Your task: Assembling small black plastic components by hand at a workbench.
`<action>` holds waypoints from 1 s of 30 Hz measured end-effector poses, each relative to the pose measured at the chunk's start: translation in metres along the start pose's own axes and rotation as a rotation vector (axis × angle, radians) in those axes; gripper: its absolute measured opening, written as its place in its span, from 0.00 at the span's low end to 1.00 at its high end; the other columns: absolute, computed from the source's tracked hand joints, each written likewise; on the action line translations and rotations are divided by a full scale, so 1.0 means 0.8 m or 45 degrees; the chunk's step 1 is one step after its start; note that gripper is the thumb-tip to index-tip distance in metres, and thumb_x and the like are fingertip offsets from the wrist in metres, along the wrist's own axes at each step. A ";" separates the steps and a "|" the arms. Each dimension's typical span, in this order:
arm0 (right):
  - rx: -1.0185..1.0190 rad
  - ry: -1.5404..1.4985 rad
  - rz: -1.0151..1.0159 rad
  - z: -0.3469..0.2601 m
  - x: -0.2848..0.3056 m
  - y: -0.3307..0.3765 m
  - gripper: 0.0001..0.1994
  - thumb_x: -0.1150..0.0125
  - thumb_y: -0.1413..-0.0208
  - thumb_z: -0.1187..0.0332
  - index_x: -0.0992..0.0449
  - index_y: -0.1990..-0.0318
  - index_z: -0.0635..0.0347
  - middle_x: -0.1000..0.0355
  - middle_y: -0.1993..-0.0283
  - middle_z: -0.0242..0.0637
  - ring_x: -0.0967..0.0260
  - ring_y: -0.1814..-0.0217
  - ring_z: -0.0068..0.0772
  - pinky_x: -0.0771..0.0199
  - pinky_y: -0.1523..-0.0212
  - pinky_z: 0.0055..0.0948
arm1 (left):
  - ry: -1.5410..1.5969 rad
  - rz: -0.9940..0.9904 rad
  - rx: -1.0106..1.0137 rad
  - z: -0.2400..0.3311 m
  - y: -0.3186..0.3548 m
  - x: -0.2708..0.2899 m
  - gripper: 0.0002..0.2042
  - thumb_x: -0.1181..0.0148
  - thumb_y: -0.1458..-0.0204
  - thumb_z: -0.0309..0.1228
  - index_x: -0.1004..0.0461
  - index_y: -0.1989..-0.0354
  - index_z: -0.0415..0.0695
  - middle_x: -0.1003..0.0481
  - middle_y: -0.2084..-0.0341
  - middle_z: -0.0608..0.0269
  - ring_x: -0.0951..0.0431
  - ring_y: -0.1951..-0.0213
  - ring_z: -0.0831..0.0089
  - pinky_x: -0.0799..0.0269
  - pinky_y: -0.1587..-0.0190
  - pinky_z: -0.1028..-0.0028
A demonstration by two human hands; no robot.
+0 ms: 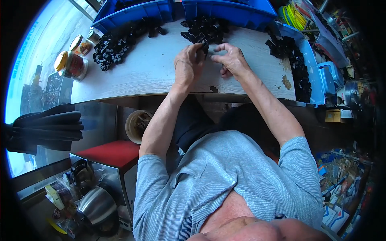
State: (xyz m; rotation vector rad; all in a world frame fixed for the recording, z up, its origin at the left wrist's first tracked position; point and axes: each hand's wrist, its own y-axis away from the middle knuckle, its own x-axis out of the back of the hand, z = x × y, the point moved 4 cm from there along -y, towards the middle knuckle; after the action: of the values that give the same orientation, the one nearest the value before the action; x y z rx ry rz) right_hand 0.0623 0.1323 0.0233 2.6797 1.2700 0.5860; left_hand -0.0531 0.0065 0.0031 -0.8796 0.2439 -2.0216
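Note:
Over the far middle of the pale worktable (144,76), my left hand (187,66) pinches a small black plastic piece (206,48) between thumb and fingers. Just to its right is my right hand (234,61), its thumb and index finger apart and nothing seen between them. Its fingertips point at the black piece without clearly touching it. A heap of similar black pieces (205,29) lies right beyond my hands. Another pile of black parts (110,50) spreads over the table's left side. Fine details of the held piece are too small to make out.
Two blue bins (136,16) line the far edge. At right, a light blue tray (317,86) holds more black parts, beside a small pile (279,46). Two lidded jars (72,66) stand at the left edge. Below the table are a bucket (136,124) and a red-topped cabinet (106,154).

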 end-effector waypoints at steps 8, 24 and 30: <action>0.075 0.188 -0.228 -0.023 -0.009 -0.017 0.24 0.41 0.45 0.74 0.27 0.39 0.48 0.32 0.80 0.27 0.35 0.86 0.19 0.32 0.88 0.24 | -0.201 0.056 -0.240 0.013 0.007 -0.004 0.12 0.38 0.44 0.27 0.18 0.52 0.47 0.19 0.62 0.56 0.17 0.62 0.56 0.21 0.58 0.64; -0.016 0.209 -0.190 -0.013 -0.010 -0.018 0.14 0.37 0.46 0.73 0.23 0.51 0.54 0.36 0.81 0.25 0.38 0.86 0.20 0.39 0.89 0.26 | -0.546 -0.266 -0.551 0.023 0.015 0.008 0.19 0.40 0.47 0.25 0.23 0.45 0.48 0.21 0.51 0.60 0.22 0.48 0.56 0.28 0.45 0.58; -0.036 0.235 -0.171 -0.007 -0.007 -0.020 0.14 0.32 0.47 0.71 0.23 0.52 0.54 0.37 0.82 0.24 0.38 0.86 0.20 0.39 0.88 0.26 | -0.500 -0.336 -0.495 0.021 0.017 0.009 0.22 0.38 0.47 0.23 0.23 0.42 0.52 0.23 0.44 0.59 0.25 0.42 0.56 0.29 0.39 0.60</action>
State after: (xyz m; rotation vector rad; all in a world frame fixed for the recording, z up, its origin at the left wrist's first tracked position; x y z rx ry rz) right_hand 0.0456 0.1383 0.0223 2.5414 1.4609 0.8414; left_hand -0.0357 -0.0043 0.0122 -1.6020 0.3174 -2.0168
